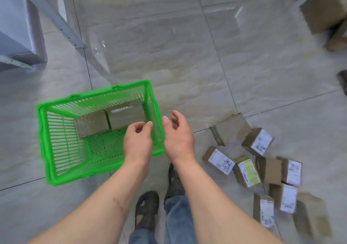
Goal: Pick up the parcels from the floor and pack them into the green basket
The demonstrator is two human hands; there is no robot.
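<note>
The green basket (56, 146) sits on the floor (187, 65) to my left, tilted a little in view, with two brown parcels (110, 119) side by side against its far wall, touching each other. The near half of its bottom is bare.

My left hand (138, 140) hangs over the basket's right near corner, fingers curled loosely with thumb and forefinger close together, holding nothing. My right hand (178, 134) is just beside it, outside the basket's right wall, palm turned inward and fingers spread, also holding nothing. The two hands are near each other but apart.

Below them my shoes (148, 210) stand on the floor.

To the right of my right forearm, well apart from both hands, a heap of parcels (262, 170) lies scattered on the floor, some showing white labels, some plain brown, several touching or leaning on one another. Blur hides the label print. At the far right corner of the floor larger cartons (323, 9) stand.
</note>
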